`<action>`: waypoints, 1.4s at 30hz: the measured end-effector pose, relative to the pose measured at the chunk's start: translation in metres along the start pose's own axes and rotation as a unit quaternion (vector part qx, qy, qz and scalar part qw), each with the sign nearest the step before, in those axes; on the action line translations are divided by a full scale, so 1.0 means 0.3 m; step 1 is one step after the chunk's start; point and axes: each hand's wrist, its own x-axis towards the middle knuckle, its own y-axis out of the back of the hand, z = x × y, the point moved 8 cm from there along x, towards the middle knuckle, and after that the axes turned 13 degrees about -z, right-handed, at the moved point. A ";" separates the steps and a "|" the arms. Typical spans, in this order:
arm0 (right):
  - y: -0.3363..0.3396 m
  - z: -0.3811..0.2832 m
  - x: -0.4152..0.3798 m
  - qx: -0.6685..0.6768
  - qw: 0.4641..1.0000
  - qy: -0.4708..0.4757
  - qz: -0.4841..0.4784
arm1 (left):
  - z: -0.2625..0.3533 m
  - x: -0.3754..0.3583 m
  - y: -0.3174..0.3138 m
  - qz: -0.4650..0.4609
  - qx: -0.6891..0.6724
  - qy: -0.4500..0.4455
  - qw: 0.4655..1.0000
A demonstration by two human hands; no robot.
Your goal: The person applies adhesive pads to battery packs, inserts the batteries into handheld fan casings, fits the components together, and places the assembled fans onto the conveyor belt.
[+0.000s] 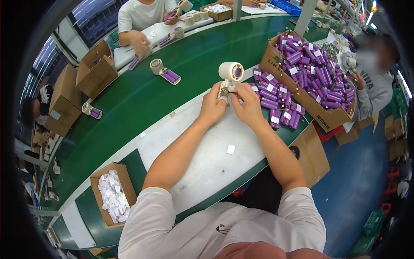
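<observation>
A cream handheld fan (231, 71) stands nearly upright over the far edge of the white work board, its round head at the top and its handle housing open. My left hand (212, 106) is closed around the handle from the left. The fingers of my right hand (246, 102) are bent and pressed against the open handle from the right; any small part between them is hidden. Just right of my right hand lie several purple battery packs (269, 87) with white labels. A small white square pad (231, 149) rests on the work board (202, 159) between my forearms.
A cardboard box (311, 103) heaped with purple battery packs stands at right. White pads fill a small box (125, 185) at lower left. Fans with purple packs in their handles (170, 76) lie on the green belt (125, 103). Co-workers sit across (144, 17) and at right (373, 86).
</observation>
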 end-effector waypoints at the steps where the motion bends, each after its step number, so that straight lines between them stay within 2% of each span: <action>1: 0.007 -0.002 0.000 -0.013 1.000 0.007 0.008 | 0.004 0.000 -0.006 -0.005 0.004 0.003 1.000; 3: 0.019 -0.015 0.003 -0.042 0.999 0.022 0.022 | 0.027 -0.002 -0.016 -0.006 0.014 -0.005 1.000; 6: 0.026 0.008 0.002 0.014 0.999 -0.013 0.033 | 0.025 0.003 -0.022 -0.005 0.007 -0.018 1.000; 19: 0.034 0.001 -0.011 -0.013 0.998 -0.035 0.054 | 0.033 -0.007 -0.028 -0.002 0.006 -0.025 1.000; 24: 0.045 0.023 -0.018 -0.016 0.996 -0.059 0.062 | 0.010 -0.003 -0.040 -0.046 -0.072 -0.028 0.996; 27: 0.016 0.130 -0.034 0.131 0.978 -0.147 0.069 | 0.012 0.002 -0.036 -0.067 -0.128 -0.009 0.990; 30: -0.026 0.185 -0.046 0.330 0.912 -0.243 0.024 | 0.043 0.002 -0.045 -0.067 -0.158 0.000 0.985; 34: 0.097 0.179 -0.040 0.062 0.977 -0.201 0.027 | 0.001 0.023 -0.063 -0.047 -0.249 0.058 0.966; 36: 0.275 0.147 -0.020 -0.096 0.972 -0.171 0.128 | -0.025 0.031 -0.047 -0.018 -0.309 0.083 0.947; 38: 0.370 0.199 -0.027 -0.163 0.955 -0.209 0.132 | -0.042 0.046 -0.034 -0.029 -0.347 0.043 0.936; 40: 0.330 0.263 -0.005 -0.226 0.949 -0.211 0.061 | -0.056 0.064 -0.006 -0.007 -0.334 0.012 0.942; 42: 0.304 0.267 0.042 -0.263 0.935 -0.239 0.009 | -0.056 0.071 0.004 -0.011 -0.303 0.029 0.952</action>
